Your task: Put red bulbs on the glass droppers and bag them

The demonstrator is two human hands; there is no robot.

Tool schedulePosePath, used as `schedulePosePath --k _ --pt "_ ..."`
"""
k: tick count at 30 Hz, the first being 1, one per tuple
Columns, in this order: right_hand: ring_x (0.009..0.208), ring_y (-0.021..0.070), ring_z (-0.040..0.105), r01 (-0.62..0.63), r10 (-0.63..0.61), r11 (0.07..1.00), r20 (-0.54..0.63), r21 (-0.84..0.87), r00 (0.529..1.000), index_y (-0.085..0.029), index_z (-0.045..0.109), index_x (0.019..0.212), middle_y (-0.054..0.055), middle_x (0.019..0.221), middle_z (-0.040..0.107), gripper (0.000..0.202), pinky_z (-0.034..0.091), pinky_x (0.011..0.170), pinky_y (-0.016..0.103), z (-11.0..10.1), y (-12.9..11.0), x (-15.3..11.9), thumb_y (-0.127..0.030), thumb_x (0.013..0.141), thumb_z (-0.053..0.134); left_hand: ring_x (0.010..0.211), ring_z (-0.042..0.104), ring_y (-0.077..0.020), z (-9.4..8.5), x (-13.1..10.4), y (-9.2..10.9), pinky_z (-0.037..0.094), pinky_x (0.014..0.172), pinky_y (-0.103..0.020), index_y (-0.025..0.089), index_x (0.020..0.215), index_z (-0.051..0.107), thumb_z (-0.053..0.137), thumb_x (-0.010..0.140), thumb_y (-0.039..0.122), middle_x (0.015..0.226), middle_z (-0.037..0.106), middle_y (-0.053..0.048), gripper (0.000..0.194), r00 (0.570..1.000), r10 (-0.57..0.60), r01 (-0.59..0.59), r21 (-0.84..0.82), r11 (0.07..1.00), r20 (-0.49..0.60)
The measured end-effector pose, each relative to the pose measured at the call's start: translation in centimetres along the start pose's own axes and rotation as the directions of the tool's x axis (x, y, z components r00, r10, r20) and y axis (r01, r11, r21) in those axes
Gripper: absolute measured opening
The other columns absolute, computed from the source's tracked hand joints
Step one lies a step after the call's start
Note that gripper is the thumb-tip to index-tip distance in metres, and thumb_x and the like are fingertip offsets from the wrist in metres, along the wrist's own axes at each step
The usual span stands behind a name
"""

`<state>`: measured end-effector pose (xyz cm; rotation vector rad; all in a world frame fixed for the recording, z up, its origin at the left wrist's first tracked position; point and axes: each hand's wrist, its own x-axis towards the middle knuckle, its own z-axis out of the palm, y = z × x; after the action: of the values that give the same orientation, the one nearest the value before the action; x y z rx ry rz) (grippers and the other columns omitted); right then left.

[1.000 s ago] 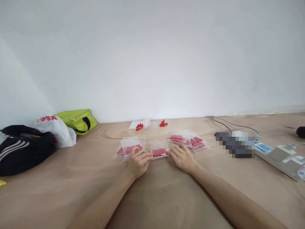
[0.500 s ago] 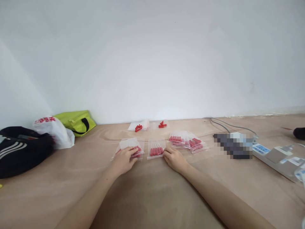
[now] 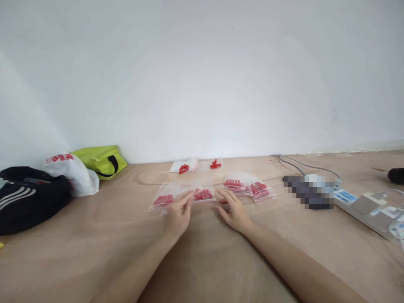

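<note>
My left hand (image 3: pixel 180 212) has its fingers and thumb drawn together over the lower left corner of a clear zip bag (image 3: pixel 202 197) with several red-ended sticks inside. My right hand (image 3: pixel 233 212) hovers right of that bag, thumb and fingers apart, holding nothing. Left of my left hand lies another zip bag (image 3: pixel 163 200) of red-ended sticks, partly covered by the hand. To the upper right of my right hand, several similar bags (image 3: pixel 233 184) overlap in a pile.
By the wall lie two small heaps of loose red pieces (image 3: pixel 183 168) on clear bags. A black bag (image 3: pixel 31 202), a white plastic bag (image 3: pixel 72 176) and a lime-green bag (image 3: pixel 104 162) stand left. A power strip (image 3: pixel 362 210) with cables runs along the right.
My left hand has moved right from the left bags to the middle bag, which now sits further left and turned. My right hand has let go of that bag's edge and opened.
</note>
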<state>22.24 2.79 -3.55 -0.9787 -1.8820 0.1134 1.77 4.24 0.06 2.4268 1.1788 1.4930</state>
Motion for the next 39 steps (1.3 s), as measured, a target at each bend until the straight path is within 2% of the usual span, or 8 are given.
schedulePosePath --k 2,5,10,19,26,30,34,39 --pt "0.075 0.0146 0.061 0.027 -0.027 1.000 -0.015 0.010 1.000 -0.021 0.030 0.129 0.012 0.113 0.051 0.054 0.053 0.063 0.029 -0.5 -0.1 -0.3 -0.016 0.079 0.048 0.097 0.058 -0.0181 1.5 -0.3 1.1 0.049 0.084 -0.036 0.020 0.109 0.059 0.041 0.088 0.016 0.103 0.064 -0.007 0.028 0.991 0.121 -0.117 -0.062 0.991 0.064" --pt "0.091 0.0176 0.058 0.119 -0.119 0.992 -0.004 -0.033 0.993 -0.020 0.041 0.121 0.010 0.106 0.056 0.045 0.052 0.073 0.031 -1.3 0.1 -0.5 -0.011 0.077 0.046 0.099 0.056 -0.0181 3.0 -0.5 1.9 0.049 0.085 -0.037 0.020 0.108 0.059 0.042 0.087 0.014 0.103 0.062 -0.009 0.028 0.935 0.313 -0.289 -0.150 0.945 0.167" --pt "0.085 0.0139 0.059 0.228 -0.217 0.968 0.100 -0.105 0.971 -0.019 0.055 0.095 0.008 0.094 0.060 0.020 0.050 0.071 0.025 -2.5 0.5 -1.4 -0.012 0.082 0.042 0.105 0.053 -0.0201 3.0 -0.7 1.5 0.048 0.088 -0.037 0.018 0.116 0.051 0.048 0.085 0.017 0.111 0.058 -0.010 0.032 0.874 0.368 -0.354 -0.103 0.930 0.318" --pt "0.063 0.0104 0.056 0.324 -0.308 0.884 0.101 -0.337 0.946 -0.018 0.062 0.081 0.005 0.073 0.060 0.025 0.044 0.056 0.020 -3.0 0.3 -1.9 -0.018 0.088 0.038 0.087 0.063 -0.0162 1.2 -1.4 0.6 0.053 0.078 -0.027 0.013 0.099 0.058 0.039 0.088 0.011 0.092 0.066 -0.008 0.022 0.814 0.536 -0.568 0.110 0.816 0.222" --pt "0.057 0.0101 0.051 0.424 -0.394 0.805 0.160 -0.416 0.905 -0.016 0.061 0.079 0.004 0.069 0.060 0.023 0.038 0.056 0.023 -3.9 0.1 -2.1 -0.014 0.086 0.040 0.078 0.064 -0.0147 0.6 -0.9 1.0 0.055 0.070 -0.025 0.013 0.085 0.061 0.041 0.088 0.009 0.081 0.067 -0.006 0.020 0.794 0.577 -0.599 0.086 0.796 0.189" --pt "0.054 0.0098 0.048 0.458 -0.434 0.759 0.164 -0.463 0.886 -0.016 0.060 0.077 0.002 0.065 0.059 0.022 0.033 0.054 0.025 -4.0 0.1 -2.2 -0.011 0.085 0.041 0.075 0.063 -0.0145 0.6 -1.2 0.4 0.055 0.069 -0.026 0.014 0.087 0.061 0.042 0.088 0.011 0.080 0.067 -0.005 0.020 0.819 0.539 -0.557 0.042 0.830 0.196" --pt "0.054 0.0093 0.046 0.415 -0.408 0.766 0.127 -0.490 0.904 -0.017 0.060 0.072 0.001 0.065 0.059 0.021 0.029 0.053 0.025 -3.9 0.1 -2.1 -0.013 0.084 0.043 0.077 0.064 -0.0141 0.9 -1.7 -0.1 0.055 0.070 -0.025 0.014 0.087 0.061 0.043 0.088 0.015 0.083 0.067 -0.007 0.018 0.854 0.494 -0.504 0.018 0.864 0.163" --pt "0.056 0.0100 0.045 0.383 -0.363 0.784 0.138 -0.489 0.921 -0.018 0.058 0.067 0.001 0.063 0.057 0.022 0.029 0.054 0.025 -4.0 -0.1 -1.9 -0.015 0.083 0.044 0.077 0.065 -0.0139 0.9 -1.6 0.0 0.054 0.069 -0.024 0.015 0.087 0.061 0.041 0.088 0.014 0.083 0.067 -0.006 0.019 0.859 0.480 -0.493 0.031 0.870 0.177"
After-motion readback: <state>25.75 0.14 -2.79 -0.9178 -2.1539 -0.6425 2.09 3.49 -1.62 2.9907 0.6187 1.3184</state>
